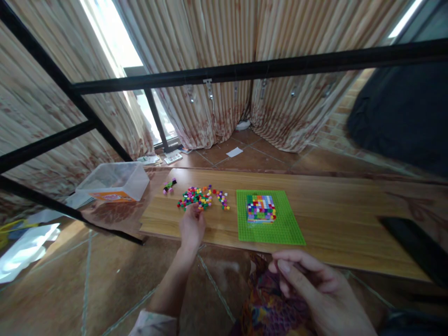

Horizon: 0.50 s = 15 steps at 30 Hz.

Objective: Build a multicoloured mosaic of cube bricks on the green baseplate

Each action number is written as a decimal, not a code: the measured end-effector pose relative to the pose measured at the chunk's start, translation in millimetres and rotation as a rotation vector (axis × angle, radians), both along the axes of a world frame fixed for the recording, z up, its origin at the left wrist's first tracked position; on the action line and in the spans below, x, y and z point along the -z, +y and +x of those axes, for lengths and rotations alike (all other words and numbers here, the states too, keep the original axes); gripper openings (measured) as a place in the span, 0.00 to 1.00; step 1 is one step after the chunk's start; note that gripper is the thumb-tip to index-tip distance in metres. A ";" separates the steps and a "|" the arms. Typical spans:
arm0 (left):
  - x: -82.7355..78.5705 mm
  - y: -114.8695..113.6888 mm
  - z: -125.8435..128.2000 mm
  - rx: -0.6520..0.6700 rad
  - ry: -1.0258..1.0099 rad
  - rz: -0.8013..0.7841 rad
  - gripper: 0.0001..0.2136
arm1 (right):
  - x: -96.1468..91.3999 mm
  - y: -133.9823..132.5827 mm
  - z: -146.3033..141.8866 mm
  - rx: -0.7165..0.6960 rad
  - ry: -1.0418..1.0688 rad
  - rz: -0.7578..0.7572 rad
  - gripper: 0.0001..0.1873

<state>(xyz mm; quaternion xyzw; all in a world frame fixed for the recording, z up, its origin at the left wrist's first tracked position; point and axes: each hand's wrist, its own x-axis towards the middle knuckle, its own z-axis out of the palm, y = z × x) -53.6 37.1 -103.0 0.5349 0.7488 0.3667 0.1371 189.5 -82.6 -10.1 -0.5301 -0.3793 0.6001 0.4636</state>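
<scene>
My left hand (192,225) reaches to the near side of a loose pile of small coloured toy bricks (199,192). Its fingers are bent together at the pile, and what they pinch, if anything, is hidden. To the right lies a green baseplate (289,228), carrying a multicoloured block of bricks (261,208) pressed onto its middle. My right hand (311,284) hovers in front of the table's near edge, below the baseplate. Its thumb and forefinger are pinched together; anything between the tips is too small to make out.
The bricks and baseplate lie on a long wooden table (329,205). Another small brick cluster (170,186) sits at its far left. A clear plastic box (117,179) stands left of the table. A dark flat object (413,245) lies at the right end. Black metal bars (224,73) cross above.
</scene>
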 end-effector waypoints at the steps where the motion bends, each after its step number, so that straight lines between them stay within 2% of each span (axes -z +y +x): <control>1: -2.0 -4.0 7.1 0.050 -0.059 0.026 0.09 | -1.0 0.0 -0.7 0.009 0.004 -0.002 0.10; 4: -5.9 -14.2 35.0 0.261 -0.233 0.074 0.04 | -3.2 -0.3 -2.0 0.028 0.018 -0.005 0.09; 7: -8.0 -18.5 62.2 0.403 -0.318 0.092 0.03 | -4.0 -1.2 -2.3 0.045 0.025 0.002 0.09; 10: -11.5 -17.8 79.0 0.468 -0.325 0.116 0.04 | -5.1 -2.4 -3.1 0.075 0.037 0.015 0.09; 15: -21.3 -11.1 88.6 0.533 -0.295 0.179 0.07 | -7.0 -2.9 -3.0 0.086 0.018 0.005 0.11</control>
